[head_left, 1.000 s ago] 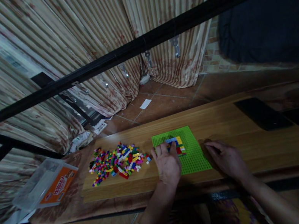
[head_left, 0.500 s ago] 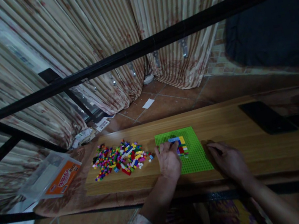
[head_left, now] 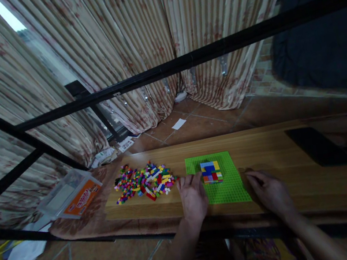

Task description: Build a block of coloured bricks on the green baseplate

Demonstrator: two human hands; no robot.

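Note:
On the table lies a green baseplate (head_left: 226, 193) with a flat square block of building bricks (head_left: 212, 171) on it, blue, yellow, red and white among the colours. My left hand (head_left: 194, 198) is over the plate's left edge, beside the brick block, fingers apart and pointing away from me; I see nothing held in it. Beyond the plate's right edge, my right hand (head_left: 269, 189) rests on its side with the fingers curled and thumb and forefinger close together. Whether anything sits inside that grip is hidden.
Loose bricks (head_left: 142, 182) in many colours lie piled left of my left hand. A clear plastic box (head_left: 67, 193) with an orange label stands beyond the table's left end. To the right lies a dark flat panel (head_left: 319, 147). A black metal bar (head_left: 157, 74) crosses above the far side.
My left hand has drawn back to the left from the brick block, which now shows fully. My right hand keeps its place beside the plate. The whole view has shifted slightly.

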